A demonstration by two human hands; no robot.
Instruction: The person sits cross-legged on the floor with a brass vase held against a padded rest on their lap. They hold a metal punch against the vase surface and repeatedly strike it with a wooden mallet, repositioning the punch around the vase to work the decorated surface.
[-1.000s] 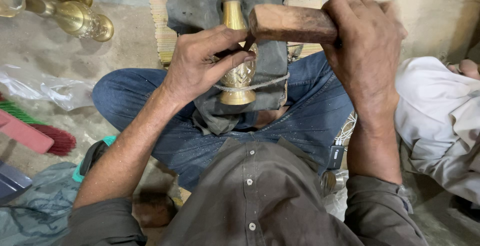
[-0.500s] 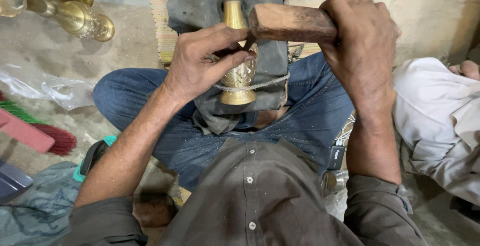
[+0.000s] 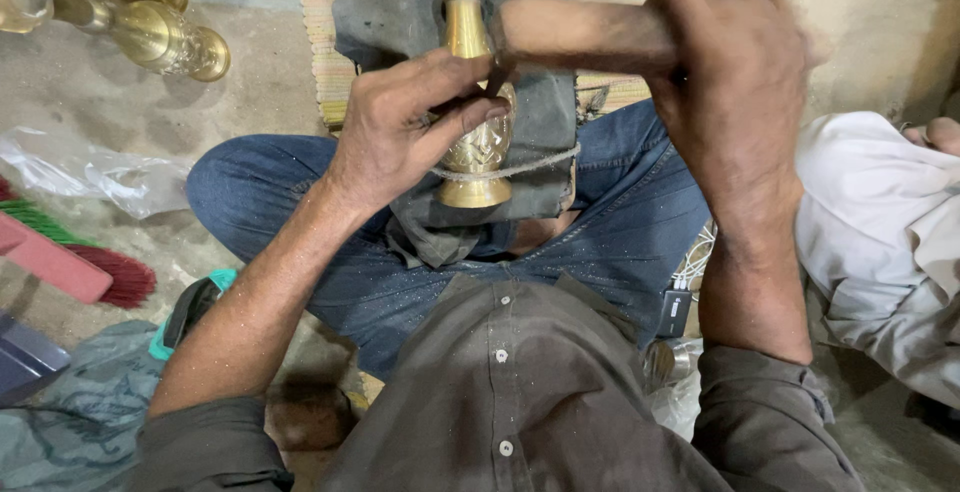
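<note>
Both fists clenched: left hand [image 3: 410, 127] on brass stem [image 3: 470, 102]; right hand [image 3: 735, 82] gripping blurred, seemingly wooden mallet [image 3: 580, 32]

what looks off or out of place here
Nothing looks damaged or spilled. The brass vase lies tied with cord on a dark cloth across the lap. The wooden mallet in the right hand is blurred.

Single head cam, steep downward, close over lap [image 3: 560, 242].
</note>
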